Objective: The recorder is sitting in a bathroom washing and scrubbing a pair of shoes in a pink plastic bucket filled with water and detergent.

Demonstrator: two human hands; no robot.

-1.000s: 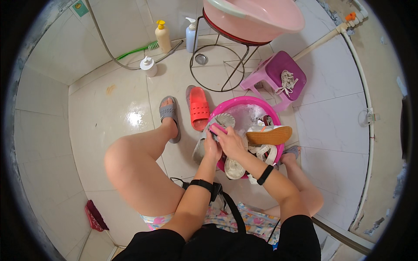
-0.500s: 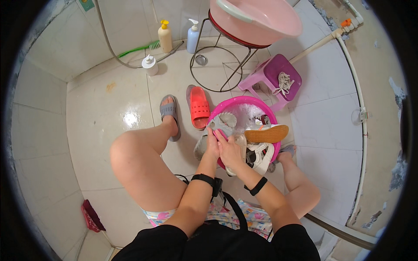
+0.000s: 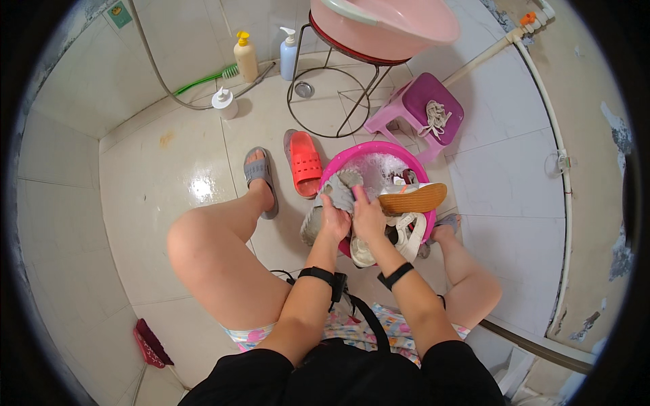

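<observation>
Over the left side of a bright pink basin (image 3: 384, 147), my left hand (image 3: 334, 220) is closed on a soft grey shoe (image 3: 336, 191) with a scalloped edge. My right hand (image 3: 367, 218) is closed beside it, around a slim pink object (image 3: 357, 192) pressed against the shoe; its working end is hidden. Suds (image 3: 384, 164) and water fill the basin's far part. A shoe with a brown sole (image 3: 414, 199) lies sole up at the right. White shoes (image 3: 408, 237) with black lining rest nearer me. Another grey shoe (image 3: 311, 227) sits outside the basin's left rim.
A pink and purple stool (image 3: 423, 101) holds white laces (image 3: 437, 116). Beyond the basin, a metal stand (image 3: 330, 132) carries a large pale pink tub (image 3: 406, 30). A red slipper (image 3: 305, 164), pump bottles (image 3: 246, 59), a white pump bottle (image 3: 224, 105) and a green brush (image 3: 203, 81) are on the tiles.
My hands have drawn slightly apart. The grey shoe has turned and shows more of its side, and the right hand has moved a little right and up along it. The view has shifted slightly.
</observation>
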